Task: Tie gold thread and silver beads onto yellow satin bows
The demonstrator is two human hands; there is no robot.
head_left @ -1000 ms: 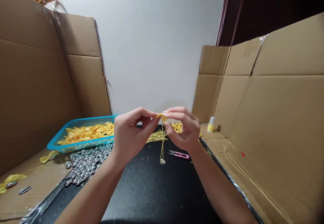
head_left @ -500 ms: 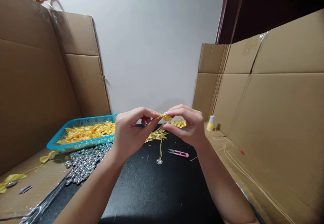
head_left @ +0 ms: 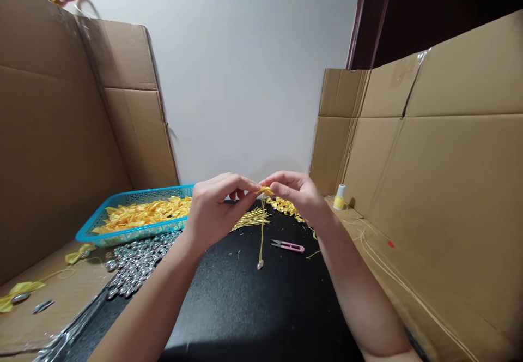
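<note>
My left hand [head_left: 214, 209] and my right hand [head_left: 296, 195] meet above the black table [head_left: 245, 307], both pinching a small yellow ribbon bow [head_left: 266, 191] between fingertips. A thin gold cord [head_left: 261, 231] hangs straight down from the bow, ending in a small silver bead [head_left: 259, 265] just above the table. Behind my hands lies a bundle of gold cords [head_left: 251, 219] and a small heap of yellow bows [head_left: 286, 206].
A blue basket [head_left: 122, 235] of yellow ribbon pieces sits at the left, with a pile of silver beads [head_left: 134, 264] in front. Pink thread snips [head_left: 289, 246] lie mid-table. A yellow thread spool [head_left: 339, 197] stands at the right. Cardboard walls enclose both sides; finished bows [head_left: 18, 288] lie far left.
My right hand has rotated and drawn closer to the left hand on the bow. The hanging cord and bead have swung slightly. The view has shifted a little.
</note>
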